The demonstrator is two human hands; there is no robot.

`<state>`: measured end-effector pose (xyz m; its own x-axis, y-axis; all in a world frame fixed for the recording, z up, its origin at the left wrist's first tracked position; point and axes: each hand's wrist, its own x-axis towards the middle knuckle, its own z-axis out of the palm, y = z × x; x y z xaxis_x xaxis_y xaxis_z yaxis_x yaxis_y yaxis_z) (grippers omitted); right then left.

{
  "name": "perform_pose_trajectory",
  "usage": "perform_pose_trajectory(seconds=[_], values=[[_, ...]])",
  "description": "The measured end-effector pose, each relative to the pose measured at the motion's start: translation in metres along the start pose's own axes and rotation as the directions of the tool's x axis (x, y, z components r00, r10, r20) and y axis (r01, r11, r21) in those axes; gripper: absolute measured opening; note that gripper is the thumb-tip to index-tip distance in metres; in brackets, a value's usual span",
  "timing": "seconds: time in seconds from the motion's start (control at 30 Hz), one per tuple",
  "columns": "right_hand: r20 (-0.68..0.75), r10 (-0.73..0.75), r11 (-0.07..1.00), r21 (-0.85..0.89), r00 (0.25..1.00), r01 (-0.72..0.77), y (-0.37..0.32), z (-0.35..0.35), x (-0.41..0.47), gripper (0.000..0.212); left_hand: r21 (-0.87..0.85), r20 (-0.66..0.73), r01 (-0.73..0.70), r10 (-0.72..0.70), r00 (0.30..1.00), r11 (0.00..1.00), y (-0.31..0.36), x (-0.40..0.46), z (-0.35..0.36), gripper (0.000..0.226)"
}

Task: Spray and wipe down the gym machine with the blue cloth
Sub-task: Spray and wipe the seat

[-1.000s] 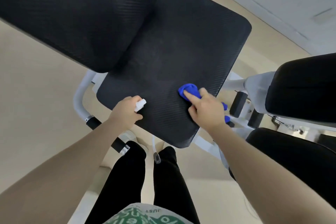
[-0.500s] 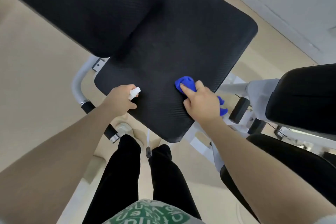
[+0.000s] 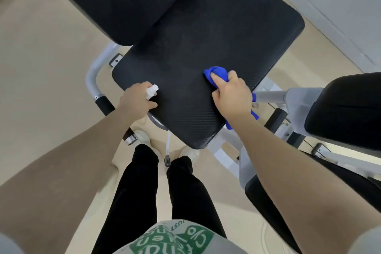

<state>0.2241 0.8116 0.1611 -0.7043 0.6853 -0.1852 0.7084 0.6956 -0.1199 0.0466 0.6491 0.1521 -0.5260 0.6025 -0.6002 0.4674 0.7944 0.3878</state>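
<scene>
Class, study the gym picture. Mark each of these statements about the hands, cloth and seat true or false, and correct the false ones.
1. The right hand presses a blue cloth on the black seat. True.
2. The left hand is empty. False: it holds a white spray bottle.
3. The cloth lies at the seat's far edge. False: it is on the near right part.
4. The person wears black trousers. True.
5. The floor is dark grey. False: it is pale beige.
</scene>
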Motion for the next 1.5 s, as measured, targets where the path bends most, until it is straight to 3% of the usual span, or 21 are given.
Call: perform_pose_trajectory(seconds=[0.17, 0.27, 0.37, 0.43, 0.5, 0.57, 0.63, 0.73, 0.8, 0.87, 0.97, 1.03, 1.27, 1.33, 1.43, 1.5], values=[[0.086, -0.272, 0.962, 0.065, 0.958, 0.267, -0.053, 0.023, -0.07, 0.043, -0.039, -0.004, -0.012, 0.012, 1.0, 0.999, 0.001, -0.004, 0.002, 0.03], [0.085, -0.326, 0.945, 0.059, 0.941, 0.322, -0.046, 0.013, -0.052, 0.036, -0.052, -0.002, -0.018, 0.018, 1.0, 0.998, 0.007, -0.005, -0.006, 0.022], [0.039, -0.058, 0.998, 0.017, 0.998, 0.057, -0.024, -0.002, 0.001, 0.041, -0.028, 0.005, -0.038, 0.039, 0.999, 0.999, 0.008, 0.002, -0.014, 0.023], [0.037, 0.124, 0.992, 0.004, 0.992, -0.124, -0.012, -0.006, 0.031, 0.043, -0.012, -0.029, -0.044, 0.044, 0.999, 0.999, 0.003, 0.01, -0.02, 0.031], [-0.01, 0.185, 0.983, 0.011, 0.983, -0.185, -0.014, -0.006, 0.042, 0.042, -0.01, -0.069, -0.041, 0.04, 0.997, 0.999, -0.001, 0.017, -0.025, 0.04], [-0.062, 0.125, 0.991, 0.058, 0.99, -0.121, -0.029, 0.004, 0.034, 0.039, -0.006, -0.09, -0.043, 0.042, 0.995, 0.999, -0.005, 0.022, -0.029, 0.049], [-0.018, -0.021, 0.995, 0.098, 1.0, 0.022, -0.056, 0.016, 0.011, 0.039, 0.018, -0.052, -0.033, 0.034, 0.998, 0.999, -0.005, 0.027, -0.034, 0.06], [0.073, -0.194, 0.98, 0.047, 0.978, 0.191, -0.075, 0.019, -0.008, 0.042, 0.059, 0.054, 0.028, -0.031, 0.998, 0.998, -0.002, 0.031, -0.042, 0.073], [0.096, -0.231, 0.973, -0.001, 0.968, 0.232, -0.066, 0.007, 0.008, 0.044, 0.058, 0.08, 0.045, -0.049, 0.996, 0.997, -0.002, 0.035, -0.047, 0.078], [0.109, -0.093, 0.993, -0.063, 0.99, 0.1, -0.044, -0.006, 0.04, 0.045, 0.056, 0.085, 0.037, -0.041, 0.996, 0.998, -0.003, 0.04, -0.05, 0.08], [0.07, 0.224, 0.975, -0.019, 0.972, -0.224, -0.018, -0.014, 0.083, 0.044, 0.026, 0.103, 0.025, -0.027, 0.994, 0.999, -0.007, 0.047, -0.052, 0.078], [0.023, 0.296, 0.955, -0.003, 0.955, -0.296, -0.024, -0.011, 0.089, 0.043, -0.027, 0.124, 0.028, -0.025, 0.992, 0.999, -0.008, 0.052, -0.053, 0.075], [0.072, -0.109, 0.992, 0.07, 0.991, 0.104, -0.094, 0.018, 0.035, 0.045, -0.003, 0.193, 0.046, -0.044, 0.98, 0.999, -0.008, 0.057, -0.056, 0.08], [0.133, -0.145, 0.989, 0.048, 0.98, 0.14, -0.084, 0.006, 0.05, 0.047, -0.02, 0.198, 0.041, -0.037, 0.98, 0.999, -0.007, 0.057, -0.057, 0.082], [0.132, 0.166, 0.986, 0.005, 0.977, -0.168, -0.054, -0.007, 0.092, 0.046, 0.006, 0.194, 0.005, -0.006, 0.981, 1.0, -0.01, 0.059, -0.057, 0.093], [0.115, 0.387, 0.914, 0.087, 0.915, -0.397, -0.05, -0.011, 0.113, 0.045, 0.053, 0.196, -0.018, 0.007, 0.981, 0.998, -0.012, 0.061, -0.056, 0.104]])
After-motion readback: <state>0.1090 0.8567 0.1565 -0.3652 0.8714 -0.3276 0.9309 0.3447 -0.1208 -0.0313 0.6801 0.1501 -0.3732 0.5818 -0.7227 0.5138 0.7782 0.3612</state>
